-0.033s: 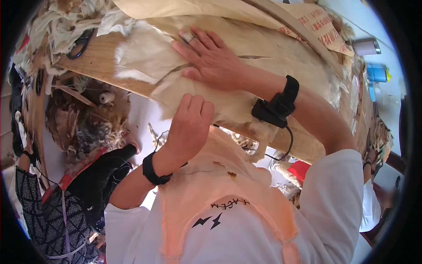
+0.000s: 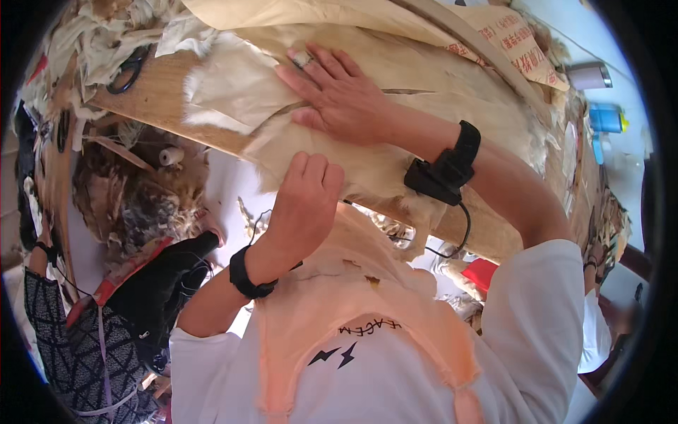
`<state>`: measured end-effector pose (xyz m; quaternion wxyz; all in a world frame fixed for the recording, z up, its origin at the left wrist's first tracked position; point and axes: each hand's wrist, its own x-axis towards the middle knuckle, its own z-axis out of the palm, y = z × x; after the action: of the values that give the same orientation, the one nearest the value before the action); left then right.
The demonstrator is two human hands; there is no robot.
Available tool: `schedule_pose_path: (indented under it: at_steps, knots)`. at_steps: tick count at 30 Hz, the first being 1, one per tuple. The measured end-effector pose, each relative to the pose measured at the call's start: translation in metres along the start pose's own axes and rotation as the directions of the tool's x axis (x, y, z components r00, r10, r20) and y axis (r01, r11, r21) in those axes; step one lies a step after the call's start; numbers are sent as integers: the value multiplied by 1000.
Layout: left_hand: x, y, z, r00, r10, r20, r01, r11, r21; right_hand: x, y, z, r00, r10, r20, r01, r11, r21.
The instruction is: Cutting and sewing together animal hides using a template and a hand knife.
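Observation:
A pale cream fur pelt (image 2: 487,106) lies skin side up along a wooden board (image 2: 159,106), with a narrow slit in its middle. My right hand (image 2: 342,99) rests flat on it, fingers spread; a light ring-like band circles one finger. Nearer to me, my left hand (image 2: 307,205) is closed at the pelt's front edge, knuckles up, its fingertips hidden against the hide. A white furry piece (image 2: 229,88) lies left of my right hand. Both wrists wear black straps, and a small black device (image 2: 431,181) hangs from the right one.
Black-handled scissors (image 2: 127,74) lie on the board's left, beside heaped fur scraps (image 2: 116,42). Behind the pelt are a wooden strip (image 2: 491,53) and printed brown paper (image 2: 519,46). A cup (image 2: 590,75) and blue bottle (image 2: 605,118) stand right. Another person's patterned clothing (image 2: 56,332) shows left.

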<state>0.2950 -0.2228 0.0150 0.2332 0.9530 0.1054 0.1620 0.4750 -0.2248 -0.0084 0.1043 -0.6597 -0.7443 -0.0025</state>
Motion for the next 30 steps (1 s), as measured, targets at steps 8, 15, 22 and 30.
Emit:
schedule_pose_path:
  at_steps: [8,15,22,30]
  knots:
    - [-24,-1,-8,997,-41,-63,26,974,-226,0,2,-3,998,3,59,-2,1000,-11]
    - [-32,-34,-33,988,109,-113,-91,983,157,0,0,-4,998,29,62,-27,999,-20]
    - [-29,-38,-25,975,177,-136,-148,968,202,0,0,1,1000,6,0,-6,1000,25]
    - [-24,-50,-29,965,233,-120,-205,957,204,-1,1,3,996,-9,-87,10,1000,7]
